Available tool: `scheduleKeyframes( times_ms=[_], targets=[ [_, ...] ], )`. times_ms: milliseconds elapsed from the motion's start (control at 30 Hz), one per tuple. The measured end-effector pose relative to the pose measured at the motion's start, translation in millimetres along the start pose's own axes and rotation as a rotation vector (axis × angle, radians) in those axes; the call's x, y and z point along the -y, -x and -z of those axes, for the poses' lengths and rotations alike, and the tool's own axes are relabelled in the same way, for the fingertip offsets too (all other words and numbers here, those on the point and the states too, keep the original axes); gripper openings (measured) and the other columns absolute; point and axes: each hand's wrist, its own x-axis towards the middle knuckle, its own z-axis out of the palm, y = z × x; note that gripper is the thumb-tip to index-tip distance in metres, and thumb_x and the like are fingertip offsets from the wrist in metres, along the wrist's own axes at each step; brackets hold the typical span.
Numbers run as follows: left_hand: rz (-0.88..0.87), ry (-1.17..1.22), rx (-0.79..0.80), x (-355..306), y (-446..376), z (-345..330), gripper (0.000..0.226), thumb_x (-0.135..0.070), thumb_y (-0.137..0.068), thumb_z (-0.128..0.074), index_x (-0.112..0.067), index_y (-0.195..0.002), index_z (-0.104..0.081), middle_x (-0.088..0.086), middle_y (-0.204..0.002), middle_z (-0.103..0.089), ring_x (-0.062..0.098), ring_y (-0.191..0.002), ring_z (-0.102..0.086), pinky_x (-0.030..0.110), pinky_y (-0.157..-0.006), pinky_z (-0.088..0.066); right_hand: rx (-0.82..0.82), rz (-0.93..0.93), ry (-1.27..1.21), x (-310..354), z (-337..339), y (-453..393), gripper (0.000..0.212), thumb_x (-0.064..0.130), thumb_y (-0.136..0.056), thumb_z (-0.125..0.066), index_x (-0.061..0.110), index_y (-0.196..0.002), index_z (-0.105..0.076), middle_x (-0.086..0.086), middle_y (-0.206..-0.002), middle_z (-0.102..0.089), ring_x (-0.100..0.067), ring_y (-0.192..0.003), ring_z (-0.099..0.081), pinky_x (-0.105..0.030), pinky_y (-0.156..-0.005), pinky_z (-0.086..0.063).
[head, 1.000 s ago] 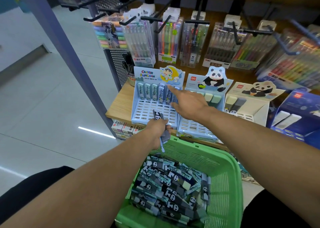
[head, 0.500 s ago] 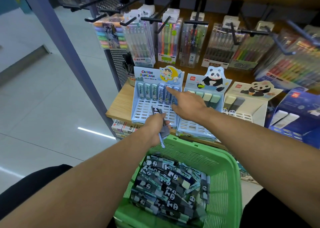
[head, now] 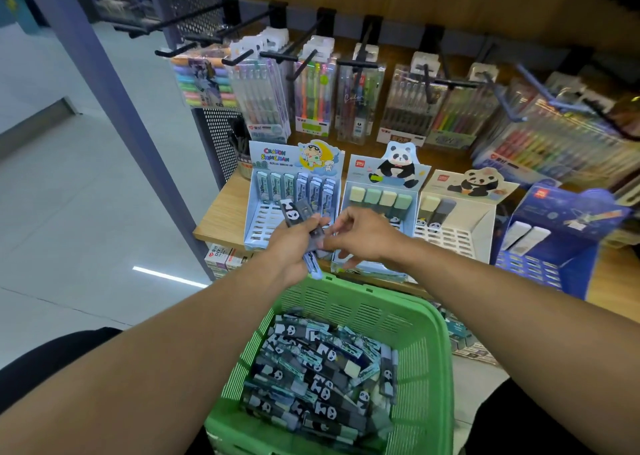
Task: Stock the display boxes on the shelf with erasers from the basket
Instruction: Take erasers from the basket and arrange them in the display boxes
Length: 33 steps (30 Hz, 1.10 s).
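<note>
My left hand (head: 289, 247) grips a small bunch of panda-print erasers (head: 298, 214) above the far rim of the green basket (head: 434, 357). My right hand (head: 360, 235) meets it from the right, its thumb and fingers pinching one eraser of that bunch. The basket holds a heap of several dark panda-print erasers (head: 318, 375). Behind the hands, on the wooden shelf (head: 221, 212), stand a light blue cartoon display box (head: 263, 222) with a back row of erasers, a panda display box (head: 381, 195) with pastel erasers, and a white panda box (head: 460, 222).
A dark blue display box (head: 554, 247) stands at the right of the shelf. Packs of pens (head: 263, 101) hang on black hooks above the boxes. A grey shelf post (head: 104, 84) rises at the left, with tiled floor (head: 69, 195) beyond it.
My right hand has drawn back from the cartoon box's back row to the bunch in my left hand. My left hand has risen a little with its erasers.
</note>
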Motion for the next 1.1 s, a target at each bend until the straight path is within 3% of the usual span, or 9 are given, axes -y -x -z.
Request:
scheduleKeyframes(
  times_ms=[100,233,400,500,567,700,767,900,1100],
  targets=[
    [-0.004,-0.006,0.008,2,6,-6,0.011,-0.011,-0.095,-0.063,-0.004,-0.102,-0.067,0.011,-0.1,-0.072,0.025,-0.077,-0.069,0.042,-0.069,-0.06,0.002,-0.057,-0.077,-3,1,6,0.033,0.021,-0.08,-0.086,0.007,-0.099,-0.062,-0.006,-0.092,-0.066,-0.021,-0.075,-0.068,-0.037,-0.064,-0.063],
    [0.006,-0.019,-0.002,8,12,-11,0.017,-0.009,-0.09,-0.069,-0.005,-0.105,-0.066,0.015,-0.098,-0.072,0.027,-0.074,-0.07,0.035,-0.055,-0.058,0.065,-0.158,-0.062,-6,1,16,0.018,0.028,-0.089,-0.077,0.017,-0.084,-0.064,-0.004,-0.094,-0.068,-0.018,-0.079,-0.066,-0.031,-0.059,-0.06],
    [0.077,-0.019,0.034,13,13,-23,0.02,-0.019,-0.091,-0.069,-0.004,-0.103,-0.065,0.017,-0.097,-0.072,0.031,-0.08,-0.071,0.045,-0.075,-0.06,0.003,-0.196,-0.122,-11,24,24,0.003,0.01,-0.1,-0.059,0.011,-0.099,-0.056,-0.013,-0.099,-0.072,-0.02,-0.071,-0.068,-0.038,-0.065,-0.063],
    [0.145,-0.01,0.021,17,16,-34,0.022,-0.021,-0.095,-0.063,0.001,-0.099,-0.062,0.013,-0.084,-0.066,0.024,-0.068,-0.064,0.041,-0.078,-0.059,-0.064,-0.142,-0.178,-16,52,29,0.024,0.005,-0.099,-0.057,0.018,-0.119,-0.051,-0.015,-0.085,-0.07,-0.023,-0.064,-0.067,-0.034,-0.06,-0.06],
    [0.199,-0.027,0.032,21,19,-42,0.024,-0.022,-0.097,-0.06,0.002,-0.101,-0.061,0.01,-0.078,-0.061,0.022,-0.062,-0.059,0.041,-0.079,-0.057,-0.095,-0.101,-0.191,-17,74,33,0.016,0.01,-0.099,-0.059,0.015,-0.114,-0.063,-0.013,-0.079,-0.07,-0.022,-0.064,-0.068,-0.034,-0.063,-0.06],
    [0.253,-0.053,0.123,24,27,-57,0.021,-0.023,-0.101,-0.054,-0.005,-0.111,-0.059,0.008,-0.079,-0.058,0.02,-0.062,-0.052,0.035,-0.062,-0.051,-0.013,-0.192,-0.184,-26,121,45,0.03,0.034,-0.094,-0.069,0.011,-0.112,-0.07,-0.008,-0.103,-0.077,-0.026,-0.092,-0.075,-0.038,-0.084,-0.061],
    [0.249,-0.085,0.189,26,28,-64,0.026,-0.027,-0.103,-0.051,-0.008,-0.119,-0.058,0.007,-0.08,-0.058,0.019,-0.062,-0.05,0.031,-0.053,-0.048,-0.03,-0.192,-0.099,-36,137,49,0.035,0.038,-0.09,-0.073,0.013,-0.113,-0.07,-0.004,-0.102,-0.078,-0.025,-0.093,-0.075,-0.037,-0.083,-0.061],
    [0.248,-0.151,0.289,31,29,-76,0.026,-0.027,-0.103,-0.05,-0.008,-0.119,-0.058,0.007,-0.079,-0.06,0.02,-0.061,-0.051,0.031,-0.05,-0.047,-0.354,-0.097,0.256,-64,161,41,0.031,0.041,-0.094,-0.068,0.013,-0.104,-0.076,-0.005,-0.079,-0.077,-0.021,-0.072,-0.074,-0.035,-0.074,-0.06],
    [0.281,-0.206,0.337,44,31,-91,0.027,-0.001,-0.1,-0.05,-0.004,-0.127,-0.055,0.011,-0.1,-0.071,0.021,-0.071,-0.065,0.031,-0.058,-0.053,-0.46,-0.085,0.448,-85,177,29,0.031,0.04,-0.099,-0.061,0.02,-0.118,-0.074,-0.002,-0.11,-0.069,-0.016,-0.095,-0.056,-0.024,-0.078,-0.038]
  ],
)
